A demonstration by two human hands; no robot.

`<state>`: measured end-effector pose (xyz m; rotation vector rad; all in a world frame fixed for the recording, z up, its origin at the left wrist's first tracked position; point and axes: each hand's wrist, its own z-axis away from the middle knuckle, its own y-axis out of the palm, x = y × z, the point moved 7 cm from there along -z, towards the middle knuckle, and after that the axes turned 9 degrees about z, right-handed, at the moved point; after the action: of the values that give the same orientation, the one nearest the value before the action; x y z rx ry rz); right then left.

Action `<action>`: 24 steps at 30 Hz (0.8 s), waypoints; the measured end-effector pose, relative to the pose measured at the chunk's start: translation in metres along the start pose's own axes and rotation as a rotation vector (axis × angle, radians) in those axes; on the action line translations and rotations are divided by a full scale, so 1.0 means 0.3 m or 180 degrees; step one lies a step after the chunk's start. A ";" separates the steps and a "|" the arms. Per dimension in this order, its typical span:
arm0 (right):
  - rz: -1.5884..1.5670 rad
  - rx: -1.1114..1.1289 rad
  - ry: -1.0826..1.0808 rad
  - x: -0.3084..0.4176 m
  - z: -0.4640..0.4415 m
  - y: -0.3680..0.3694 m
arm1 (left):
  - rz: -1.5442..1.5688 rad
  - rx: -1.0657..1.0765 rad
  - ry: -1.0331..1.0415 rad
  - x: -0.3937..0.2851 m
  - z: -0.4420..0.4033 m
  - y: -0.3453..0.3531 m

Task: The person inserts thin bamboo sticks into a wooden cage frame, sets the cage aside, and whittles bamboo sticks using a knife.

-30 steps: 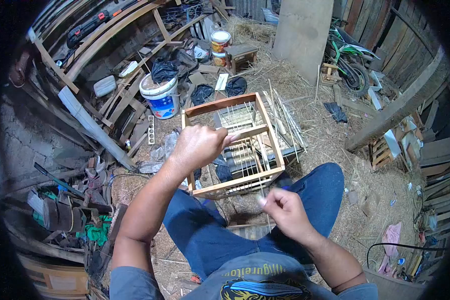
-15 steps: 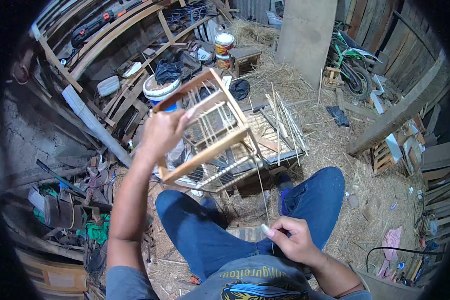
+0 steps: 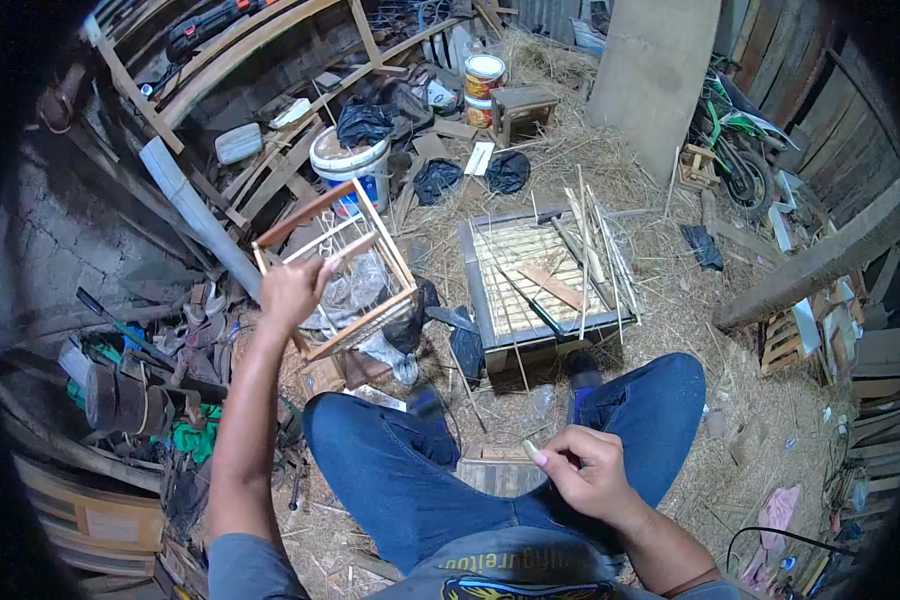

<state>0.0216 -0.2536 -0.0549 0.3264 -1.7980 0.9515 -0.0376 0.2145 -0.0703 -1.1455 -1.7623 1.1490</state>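
Wooden frame (image 3: 364, 322) is at left of the slatted box (image 3: 480, 298); the left hand (image 3: 295, 292) grasps its crossbar (image 3: 356, 247), where firm grip limits twisting. The right hand (image 3: 585, 465) is curled; its content I cannot tell.

Head-worn view — facing forward, downward, above hands (image 3: 587, 468)

Cluttered throughout, lit brightly over the middle and dim towards the edges. Has a floor (image 3: 745, 445) strewn with straw, a rough grey wall (image 3: 65, 240) on the left, possibly concrete, and plank walling (image 3: 782, 45) at the upper right. Includes a tall board (image 3: 655, 85) standing near the back, a low wooden stool (image 3: 523, 98) just beside stacked buckets (image 3: 485, 70), and a timber post (image 3: 820, 252) on the right.
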 end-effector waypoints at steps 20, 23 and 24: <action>0.0093 0.0072 0.0290 -0.094 -0.133 0.137 | 0.0764 0.1089 0.0108 -0.098 0.084 0.803; 0.0084 0.0085 0.0238 -0.099 -0.148 0.148 | 0.0789 0.1197 -0.0100 -0.105 0.058 0.802; 0.0111 0.0093 0.0188 -0.098 -0.153 0.149 | 0.0747 0.1356 -0.0288 -0.103 0.051 0.792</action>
<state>0.0374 -0.1971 -0.0937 0.2835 -1.7423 1.0028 0.0266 0.2297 -0.3011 -1.0661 -1.3753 1.6453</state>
